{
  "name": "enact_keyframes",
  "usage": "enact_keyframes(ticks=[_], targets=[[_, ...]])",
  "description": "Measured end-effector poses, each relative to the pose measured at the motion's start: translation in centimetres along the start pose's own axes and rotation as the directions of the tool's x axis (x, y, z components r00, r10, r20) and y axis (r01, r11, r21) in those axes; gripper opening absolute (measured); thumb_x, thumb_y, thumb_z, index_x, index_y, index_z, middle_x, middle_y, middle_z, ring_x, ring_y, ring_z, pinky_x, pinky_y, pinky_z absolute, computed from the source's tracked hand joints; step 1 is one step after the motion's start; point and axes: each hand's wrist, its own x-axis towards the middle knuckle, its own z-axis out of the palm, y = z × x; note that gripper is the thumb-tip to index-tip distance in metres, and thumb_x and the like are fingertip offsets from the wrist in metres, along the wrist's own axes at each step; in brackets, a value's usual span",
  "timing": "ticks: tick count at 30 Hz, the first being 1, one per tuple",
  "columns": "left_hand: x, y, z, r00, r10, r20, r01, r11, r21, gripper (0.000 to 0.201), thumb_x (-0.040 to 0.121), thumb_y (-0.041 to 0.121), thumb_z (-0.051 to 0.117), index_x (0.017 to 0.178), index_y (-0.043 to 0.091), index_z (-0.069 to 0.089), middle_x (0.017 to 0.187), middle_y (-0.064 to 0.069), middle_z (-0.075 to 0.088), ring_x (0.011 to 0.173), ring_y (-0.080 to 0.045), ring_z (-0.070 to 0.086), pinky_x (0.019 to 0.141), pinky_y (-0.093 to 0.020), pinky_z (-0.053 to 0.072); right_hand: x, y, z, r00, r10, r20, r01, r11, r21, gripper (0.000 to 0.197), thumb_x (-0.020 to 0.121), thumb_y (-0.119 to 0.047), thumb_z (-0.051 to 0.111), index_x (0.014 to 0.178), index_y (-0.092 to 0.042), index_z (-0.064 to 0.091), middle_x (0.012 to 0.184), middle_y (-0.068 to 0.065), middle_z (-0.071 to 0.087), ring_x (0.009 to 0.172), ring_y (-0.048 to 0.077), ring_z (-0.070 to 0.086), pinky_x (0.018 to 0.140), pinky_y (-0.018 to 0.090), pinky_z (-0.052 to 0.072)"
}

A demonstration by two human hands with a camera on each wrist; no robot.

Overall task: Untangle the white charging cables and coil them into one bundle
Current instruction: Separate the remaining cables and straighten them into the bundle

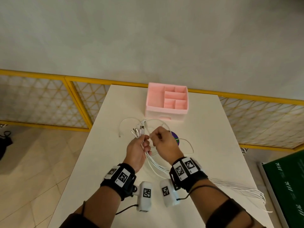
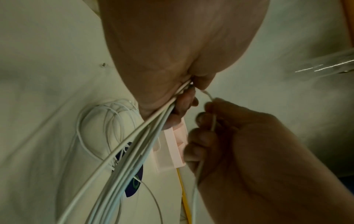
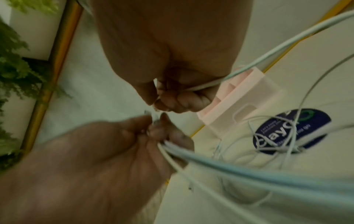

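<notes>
My left hand (image 1: 142,146) grips a bunch of several white charging cables (image 1: 156,167), whose USB plugs (image 1: 138,130) fan out above the fist. The strands trail back under my right wrist to the table's right edge (image 1: 256,193). My right hand (image 1: 158,137), just right of the left, pinches a single white cable (image 2: 213,122) with curled fingers, its end close to the left fingers. Loose loops (image 1: 148,124) lie on the white table (image 1: 213,129) beyond both hands. In the right wrist view, that one cable (image 3: 203,87) passes through the right hand (image 3: 184,100) and the left hand (image 3: 149,133) clasps the bunch (image 3: 229,165).
A pink compartment organizer (image 1: 167,101) with a drawer stands at the table's far side. A dark blue round sticker (image 1: 175,136) lies under the loops by my right hand. A yellow lattice fence (image 1: 49,99) runs behind the table, and a green board (image 1: 286,186) stands on the right.
</notes>
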Motion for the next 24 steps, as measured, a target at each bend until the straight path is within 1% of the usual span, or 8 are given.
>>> enact_keyframes(ticks=[4,8,11,14,17,19,22,24], targets=[[-0.2,-0.1,0.1,0.998,0.062,0.013,-0.062,0.995,0.073,0.034,0.107,0.022,0.04,0.09,0.003,0.062,0.07,-0.007,0.061,0.063,-0.016,0.049,0.061,-0.029,0.04,-1.0,0.7,1.4,0.998,-0.05,0.047,0.051,0.999,-0.005,0.014,0.096,-0.012,0.056,0.084,-0.006,0.055,0.068,0.01,0.068,0.056,0.01,0.06,0.061,0.025,0.049],[-0.3,-0.4,-0.2,0.996,0.09,0.025,-0.092,0.988,0.128,0.038,0.107,0.024,0.04,0.085,0.003,0.062,0.07,-0.008,0.061,0.064,-0.018,0.047,0.057,-0.03,0.039,-1.2,0.6,1.1,0.993,-0.083,0.08,0.084,0.996,-0.009,0.016,0.094,-0.011,0.061,0.08,-0.005,0.056,0.068,0.012,0.068,0.056,0.012,0.06,0.06,0.022,0.049],[-0.2,-0.6,-0.1,0.997,0.079,0.024,-0.081,0.99,0.118,0.036,0.107,0.028,0.042,0.094,0.002,0.062,0.078,-0.014,0.058,0.069,-0.021,0.047,0.058,-0.031,0.038,-1.2,0.8,0.9,0.991,-0.113,0.076,0.116,0.993,-0.03,0.016,0.094,-0.012,0.061,0.08,-0.007,0.056,0.067,0.009,0.067,0.058,0.017,0.061,0.061,0.025,0.05],[0.1,-0.7,-0.1,0.997,0.069,0.044,-0.072,0.994,0.081,0.038,0.104,0.035,0.048,0.106,-0.001,0.061,0.1,-0.022,0.057,0.091,-0.03,0.05,0.071,-0.034,0.043,-1.4,1.3,1.3,0.99,-0.138,-0.002,0.138,0.99,-0.026,0.015,0.095,-0.015,0.061,0.082,-0.01,0.057,0.067,0.006,0.066,0.061,0.019,0.062,0.064,0.036,0.052],[0.3,-0.7,-0.1,0.998,0.035,0.043,-0.036,0.999,0.037,0.038,0.103,0.033,0.049,0.117,-0.001,0.058,0.104,-0.02,0.061,0.097,-0.029,0.06,0.078,-0.032,0.053,-1.8,1.8,1.7,0.986,-0.154,-0.063,0.15,0.987,-0.051,0.014,0.095,-0.014,0.061,0.082,-0.016,0.057,0.067,-0.005,0.063,0.06,0.01,0.059,0.06,0.03,0.05],[0.4,-0.6,-0.3,0.999,0.021,0.045,-0.022,1.0,0.02,0.033,0.104,0.03,0.049,0.116,0.0,0.057,0.1,-0.018,0.061,0.095,-0.027,0.063,0.08,-0.034,0.054,-1.8,2.2,1.9,0.986,-0.162,-0.043,0.158,0.983,-0.091,0.013,0.094,-0.015,0.061,0.081,-0.018,0.057,0.066,-0.008,0.063,0.06,0.009,0.059,0.061,0.03,0.051],[0.4,-0.4,-0.6,0.999,0.046,0.002,-0.046,0.998,0.047,0.018,0.104,0.016,0.048,0.101,0.002,0.057,0.082,-0.013,0.055,0.07,-0.02,0.054,0.061,-0.029,0.047,-1.5,2.7,1.4,0.982,-0.189,0.023,0.189,0.96,-0.207,0.014,0.093,-0.024,0.061,0.08,-0.018,0.06,0.067,-0.004,0.068,0.062,0.015,0.063,0.064,0.039,0.054],[0.4,-0.4,-0.6,0.999,0.051,-0.003,-0.051,0.997,0.06,0.016,0.104,0.013,0.048,0.091,0.005,0.055,0.077,-0.012,0.049,0.062,-0.019,0.046,0.056,-0.03,0.039,-1.5,2.6,1.0,0.975,-0.218,0.037,0.22,0.941,-0.257,0.015,0.093,-0.025,0.063,0.079,-0.019,0.063,0.066,-0.006,0.068,0.058,0.008,0.06,0.061,0.031,0.052]])
